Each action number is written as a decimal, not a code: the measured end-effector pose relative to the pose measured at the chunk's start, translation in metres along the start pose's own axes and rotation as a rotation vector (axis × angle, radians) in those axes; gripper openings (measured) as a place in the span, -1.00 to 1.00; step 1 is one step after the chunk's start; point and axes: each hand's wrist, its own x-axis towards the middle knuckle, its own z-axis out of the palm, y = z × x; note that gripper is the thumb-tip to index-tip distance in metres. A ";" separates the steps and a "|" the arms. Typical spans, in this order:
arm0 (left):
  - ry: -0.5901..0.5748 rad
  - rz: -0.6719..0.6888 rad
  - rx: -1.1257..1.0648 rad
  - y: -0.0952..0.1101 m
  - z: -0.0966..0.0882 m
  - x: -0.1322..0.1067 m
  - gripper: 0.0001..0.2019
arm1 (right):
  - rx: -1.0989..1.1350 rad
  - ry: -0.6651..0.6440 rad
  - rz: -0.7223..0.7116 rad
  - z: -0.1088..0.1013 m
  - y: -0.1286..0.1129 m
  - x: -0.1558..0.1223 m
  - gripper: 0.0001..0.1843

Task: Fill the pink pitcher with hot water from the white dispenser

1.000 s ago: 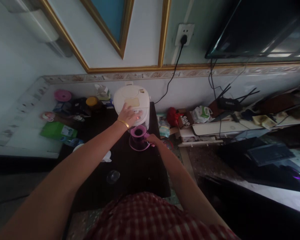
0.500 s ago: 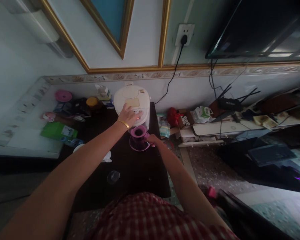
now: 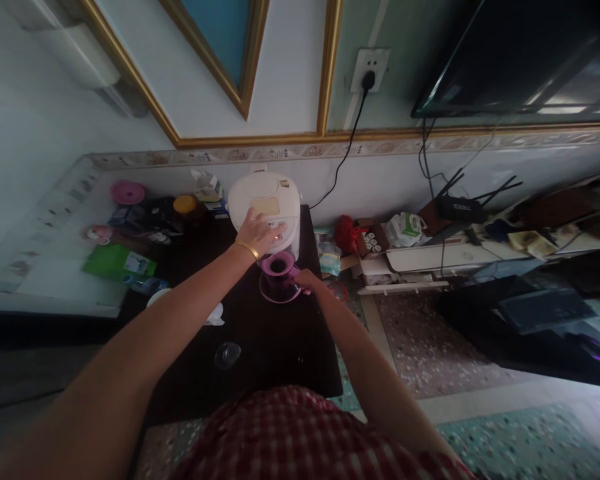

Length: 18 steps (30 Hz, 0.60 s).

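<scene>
while the left hand (image 3: pixel 257 233) lies over the front of a white water dispenser (image 3: pixel 264 193), its fingers are spread and grip nothing, the tips resting on the top beside a red-lit display (image 3: pixel 279 237). the right hand (image 3: pixel 306 281) is closed, its fingers curled about the handle of a pink jug (image 3: pixel 279 280). the jug is upright, its open mouth just below the dispenser's front edge and to the left of the right fingers; whether its base touches the surface cannot be told. the dispenser stands at the far end of a dark table (image 3: pixel 275 347), which also carries a clear small container (image 3: pixel 227 355) nearer the body and, at left, a green box (image 3: pixel 120 262) and a yellow-lidded jar (image 3: pixel 185 205). beyond, a black cord (image 3: pixel 344 160) hangs from a wall socket (image 3: pixel 371 69); at right are a dark screen (image 3: pixel 520 60), a black router (image 3: pixel 461 209) and a speckled floor (image 3: pixel 415 353).
</scene>
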 end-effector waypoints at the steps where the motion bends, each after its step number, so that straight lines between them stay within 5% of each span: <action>1: -0.003 -0.004 -0.009 0.000 -0.001 0.000 -0.65 | -0.002 -0.012 -0.003 0.000 0.000 0.000 -0.76; 18: 0.016 0.009 -0.020 -0.002 0.003 0.001 -0.67 | 0.035 -0.041 -0.003 -0.001 0.001 0.002 -0.75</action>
